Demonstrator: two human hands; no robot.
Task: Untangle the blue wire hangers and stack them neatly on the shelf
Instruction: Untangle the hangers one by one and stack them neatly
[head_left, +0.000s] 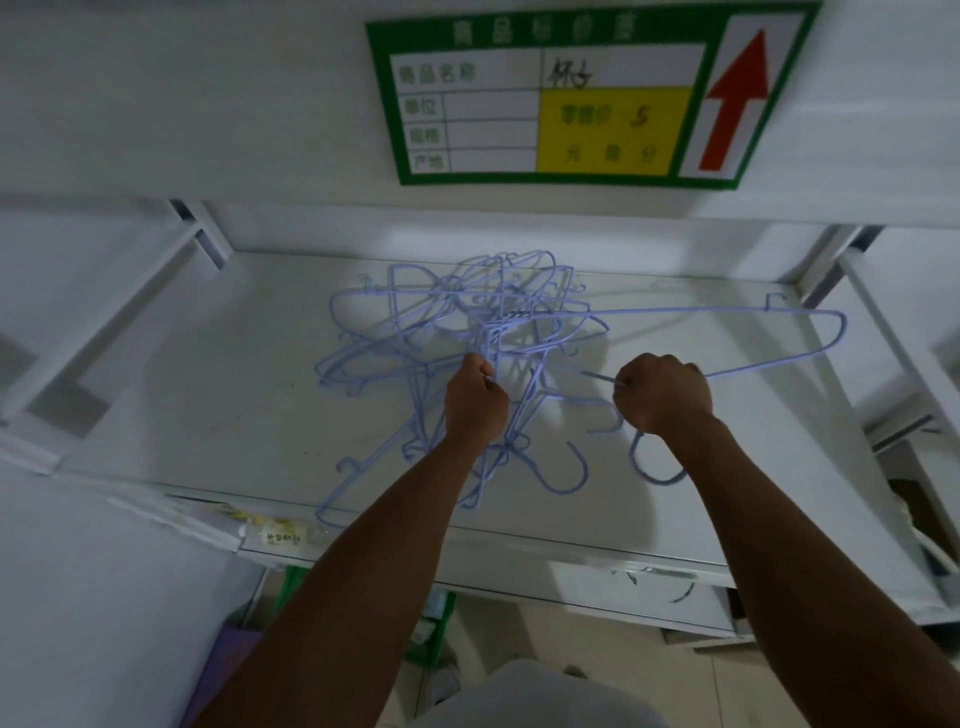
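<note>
A tangle of several pale blue wire hangers (457, 322) lies on the white shelf (208, 395), spread across its middle. My left hand (475, 400) is closed around wires at the centre of the tangle. My right hand (662, 395) is a fist gripping the neck of one blue hanger (810, 332) that stretches out to the right, mostly apart from the pile. Its hook (657, 467) curls below my right wrist. Another hook (569, 470) sticks out near the shelf's front edge between my forearms.
A green-framed price label (571, 98) with a yellow box and a red arrow hangs on the shelf edge above. White shelf uprights (130, 306) stand at left and right. Small labels (280, 535) sit on the front lip. Floor and green items show below.
</note>
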